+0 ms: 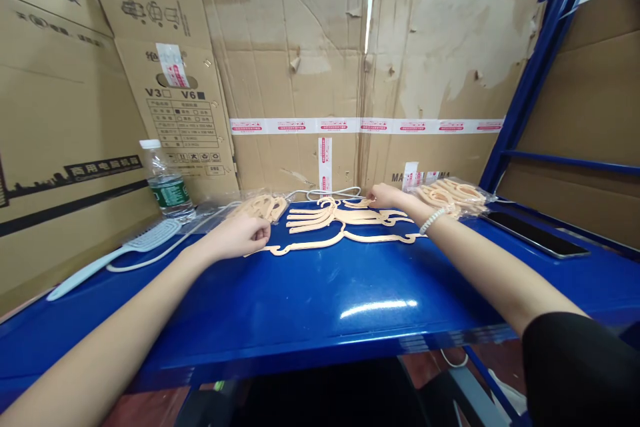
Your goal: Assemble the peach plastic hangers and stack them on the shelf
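Several beige clothes hangers lie on the blue shelf, the front one stretched sideways with its hook toward the back. My left hand is closed, its fingers curled down over the front hanger's left end; what is inside the fingers is hidden. Behind the loose pile of hangers, my right hand pinches the end of another beige hanger. A pale beaded bracelet circles the right wrist. Clear bags of beige hangers lie beside both hands, one bag behind the left and one bag right of the right.
At the left stand a water bottle and a pale blue hairbrush. A white cable runs along the shelf. A black phone lies at the right. Cardboard sheets wall the back, with blue posts at the side.
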Demonstrator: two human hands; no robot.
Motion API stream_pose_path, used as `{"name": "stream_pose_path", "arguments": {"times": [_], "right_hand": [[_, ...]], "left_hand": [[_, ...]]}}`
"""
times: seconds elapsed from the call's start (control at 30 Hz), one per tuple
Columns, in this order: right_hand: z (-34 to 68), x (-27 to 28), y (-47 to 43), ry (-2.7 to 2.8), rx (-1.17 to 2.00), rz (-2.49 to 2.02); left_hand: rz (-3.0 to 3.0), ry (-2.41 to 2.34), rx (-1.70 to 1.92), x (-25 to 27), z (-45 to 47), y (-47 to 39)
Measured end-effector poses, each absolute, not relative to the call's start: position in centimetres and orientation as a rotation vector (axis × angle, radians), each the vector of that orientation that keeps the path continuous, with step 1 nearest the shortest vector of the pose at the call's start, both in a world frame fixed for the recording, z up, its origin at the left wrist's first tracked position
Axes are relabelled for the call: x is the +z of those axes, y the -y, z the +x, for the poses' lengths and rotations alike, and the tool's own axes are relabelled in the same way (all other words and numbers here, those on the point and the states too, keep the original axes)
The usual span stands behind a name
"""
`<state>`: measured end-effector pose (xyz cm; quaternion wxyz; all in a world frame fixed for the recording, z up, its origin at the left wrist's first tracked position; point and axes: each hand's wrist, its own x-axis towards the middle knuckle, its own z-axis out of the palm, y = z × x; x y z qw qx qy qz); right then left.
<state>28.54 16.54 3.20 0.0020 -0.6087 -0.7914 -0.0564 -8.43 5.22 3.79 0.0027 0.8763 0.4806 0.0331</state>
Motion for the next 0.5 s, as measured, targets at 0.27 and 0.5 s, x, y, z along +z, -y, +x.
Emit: {"name": "stream_pose_path", "arguments": {"times": [0.27,0.5], "right_hand": [[28.6,2.1,-17.2,2.435,-0.272,-2.013],[28.8,1.7,-16.5,2.331,-0.318,-2.047]], "left_hand": [[2.723,-1.489,0.138,3.5,-8.4,-5.4],[2.743,-1.51,0.15,3.4,-8.3,-5.3]]}}
